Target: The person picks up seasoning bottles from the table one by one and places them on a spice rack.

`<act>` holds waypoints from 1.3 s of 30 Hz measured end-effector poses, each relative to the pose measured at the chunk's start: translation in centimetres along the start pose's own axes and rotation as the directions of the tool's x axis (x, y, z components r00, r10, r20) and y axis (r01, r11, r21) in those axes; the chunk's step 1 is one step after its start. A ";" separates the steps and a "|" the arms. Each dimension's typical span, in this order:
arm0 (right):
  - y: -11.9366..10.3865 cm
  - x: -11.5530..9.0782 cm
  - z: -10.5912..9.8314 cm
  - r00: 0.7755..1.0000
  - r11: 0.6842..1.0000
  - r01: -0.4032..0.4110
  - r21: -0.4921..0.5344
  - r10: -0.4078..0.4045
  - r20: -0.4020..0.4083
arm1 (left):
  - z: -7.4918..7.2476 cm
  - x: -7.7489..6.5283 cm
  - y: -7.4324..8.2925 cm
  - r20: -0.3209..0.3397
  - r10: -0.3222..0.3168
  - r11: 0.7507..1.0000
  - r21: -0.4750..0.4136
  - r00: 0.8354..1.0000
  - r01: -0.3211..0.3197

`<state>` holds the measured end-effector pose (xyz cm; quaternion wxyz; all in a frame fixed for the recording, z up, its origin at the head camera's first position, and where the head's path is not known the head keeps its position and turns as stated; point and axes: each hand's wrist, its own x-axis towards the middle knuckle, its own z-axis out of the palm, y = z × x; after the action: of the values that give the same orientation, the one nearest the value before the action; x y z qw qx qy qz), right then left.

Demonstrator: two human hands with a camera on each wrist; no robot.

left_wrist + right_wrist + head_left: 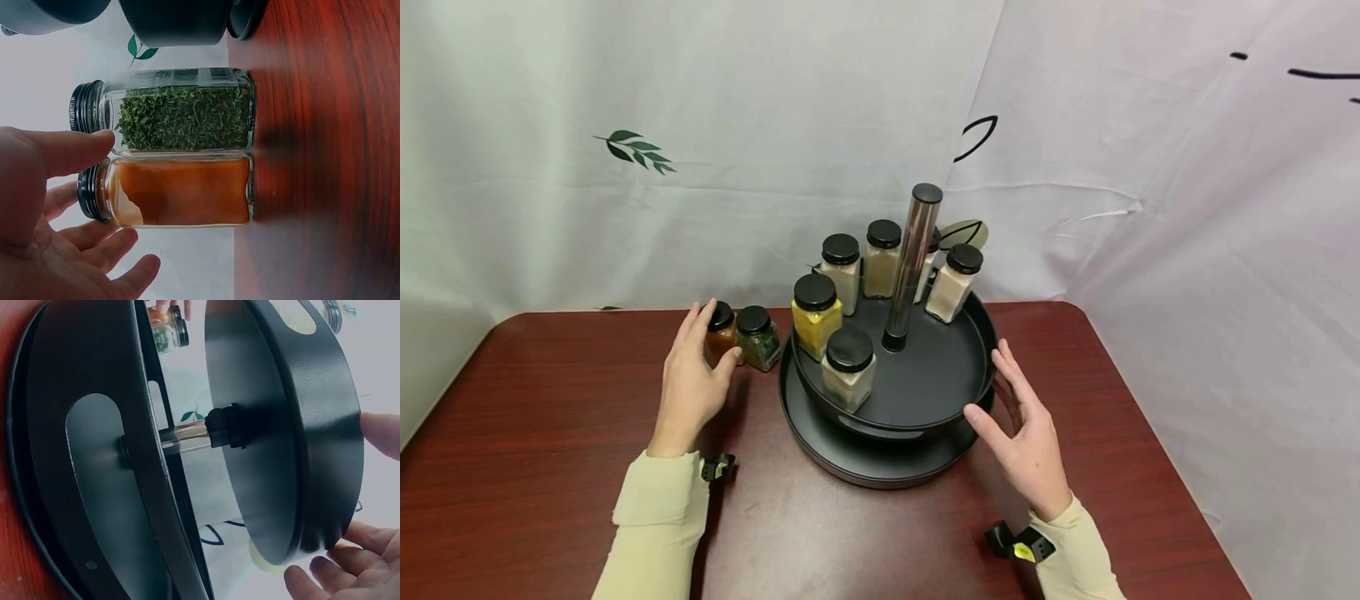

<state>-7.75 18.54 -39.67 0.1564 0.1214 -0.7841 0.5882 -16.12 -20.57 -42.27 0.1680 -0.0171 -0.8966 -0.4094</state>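
My left hand [692,379] reaches to a square glass spice jar of orange powder [187,190], its thumb and fingers spread about the black lid without a visible grip. Beside that jar, and touching it, stands a jar of green dried herbs [187,119]. My right hand [1026,446], fingers extended, rests at the right rim of the upper tray [932,367] of a black two-tier turntable. Several spice jars stand on this tray, among them a yellow jar [817,329] and a pale jar [848,375] near the front left.
A shiny post [912,267] rises from the upper tray, partly hiding one jar at the back. Below is the wider lower tier [880,473], on a dark red wooden table [550,433]. White cloth [760,125] with leaf prints hangs behind and at the right.
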 end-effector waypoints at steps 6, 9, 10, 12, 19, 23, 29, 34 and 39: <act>0.0 0.1 0.0 0.998 0.998 0.064 -0.011 -0.064 -0.028 | -0.1 0.1 0.0 -0.030 0.004 1.000 -0.001 1.000 -0.004; 0.0 0.2 0.0 0.998 0.999 0.048 -0.015 -0.048 -0.037 | -0.1 0.1 0.1 -0.065 -0.027 1.000 -0.001 0.997 0.027; 0.0 0.2 0.0 0.999 0.999 0.038 -0.012 -0.038 -0.038 | -0.1 0.0 0.1 -0.076 -0.041 0.999 -0.002 0.996 0.041; 0.0 0.2 0.0 0.999 1.000 0.017 0.006 -0.016 -0.039 | -0.1 0.0 0.2 -0.096 -0.065 0.998 0.001 0.993 0.066; 0.2 0.4 -0.2 1.000 0.996 -0.010 0.083 0.011 -0.014 | 0.0 -0.2 0.4 -0.127 -0.139 0.990 0.012 0.982 0.142; 0.3 0.5 -0.4 1.000 0.994 -0.007 0.105 0.005 0.013 | 0.0 -0.4 0.5 -0.127 -0.188 0.981 0.018 0.974 0.192; 0.4 0.6 -0.4 0.999 0.991 -0.008 0.133 0.002 0.041 | -0.3 -0.3 0.4 -0.133 -0.220 0.975 -0.012 0.966 0.221; 0.4 0.6 -0.3 0.999 0.990 -0.017 0.138 0.010 0.050 | -0.4 -0.2 0.4 -0.113 -0.227 0.974 -0.018 0.967 0.226; 0.4 0.7 -0.3 0.998 0.989 -0.024 0.143 0.016 0.057 | -0.6 -0.3 0.4 -0.096 -0.268 0.963 -0.006 0.959 0.269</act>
<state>-8.51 18.92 -39.71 0.1193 0.1408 -0.7451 0.6409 -15.62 -20.70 -41.71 0.1540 0.1251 -0.8830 -0.4253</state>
